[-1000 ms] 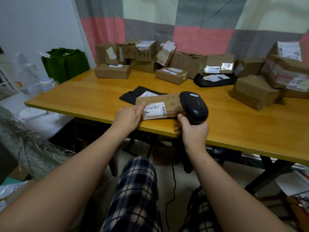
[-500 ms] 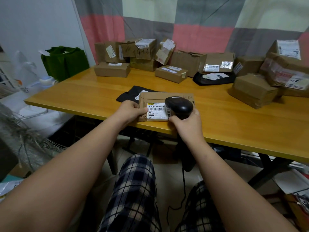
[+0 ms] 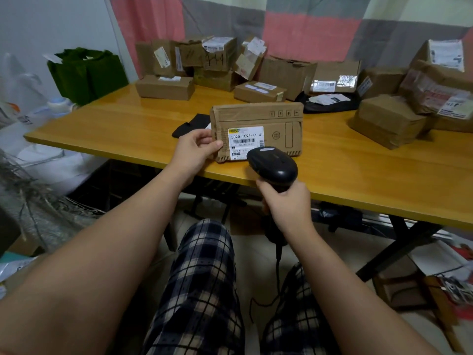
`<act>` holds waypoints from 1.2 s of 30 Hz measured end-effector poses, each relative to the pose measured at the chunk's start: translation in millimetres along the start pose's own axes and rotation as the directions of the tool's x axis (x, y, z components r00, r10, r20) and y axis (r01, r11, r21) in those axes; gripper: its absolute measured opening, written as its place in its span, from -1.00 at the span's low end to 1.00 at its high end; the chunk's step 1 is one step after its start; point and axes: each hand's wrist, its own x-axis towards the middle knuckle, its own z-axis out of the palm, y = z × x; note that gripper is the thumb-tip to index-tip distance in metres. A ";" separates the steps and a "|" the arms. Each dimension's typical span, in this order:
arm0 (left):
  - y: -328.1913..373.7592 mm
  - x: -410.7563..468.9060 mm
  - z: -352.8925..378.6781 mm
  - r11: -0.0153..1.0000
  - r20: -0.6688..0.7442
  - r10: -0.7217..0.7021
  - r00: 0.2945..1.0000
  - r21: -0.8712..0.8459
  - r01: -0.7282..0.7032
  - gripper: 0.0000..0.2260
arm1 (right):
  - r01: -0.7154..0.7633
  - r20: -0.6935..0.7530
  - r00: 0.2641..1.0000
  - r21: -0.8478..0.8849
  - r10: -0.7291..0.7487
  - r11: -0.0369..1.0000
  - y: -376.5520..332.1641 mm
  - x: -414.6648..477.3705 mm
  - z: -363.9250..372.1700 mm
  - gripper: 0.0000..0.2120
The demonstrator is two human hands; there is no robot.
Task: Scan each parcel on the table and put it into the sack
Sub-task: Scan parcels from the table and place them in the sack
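Cardboard parcel upright; rounded black scanner.

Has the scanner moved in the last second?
Yes. The scanner has drawn back toward the person: it now overlaps the table's front edge, below the label's barcode.

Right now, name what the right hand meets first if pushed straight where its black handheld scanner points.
Probably the white barcode label on the brown cardboard parcel that the left hand holds upright; the gap is unclear.
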 end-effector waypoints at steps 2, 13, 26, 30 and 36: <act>-1.5 0.8 -1.6 1.000 0.000 -0.005 1.000 -0.011 0.005 -0.68 | 0.008 0.006 1.000 0.006 -0.008 1.000 0.8 -4.5 -0.4 -0.84; -1.8 -2.1 -2.8 1.000 0.002 -0.001 1.000 -0.009 0.001 -0.66 | 0.028 0.032 0.999 -0.010 -0.028 1.000 -1.6 -9.6 -5.7 -0.80; -0.8 -4.4 -3.9 1.000 0.008 -0.020 1.000 -0.019 0.020 -0.66 | 0.004 0.069 0.998 0.039 -0.006 0.999 -6.7 -14.3 -6.2 -0.81; 6.3 -24.7 -12.8 0.998 -0.030 -0.008 1.000 -0.067 0.006 -0.67 | 0.021 0.095 0.995 0.075 -0.028 0.997 -10.8 -15.1 -0.5 -0.86; 6.1 -86.2 -82.9 0.983 -0.317 0.048 0.947 -0.151 -0.100 -0.79 | 0.031 0.345 0.933 0.196 -0.099 0.980 -37.0 -32.2 53.0 -0.88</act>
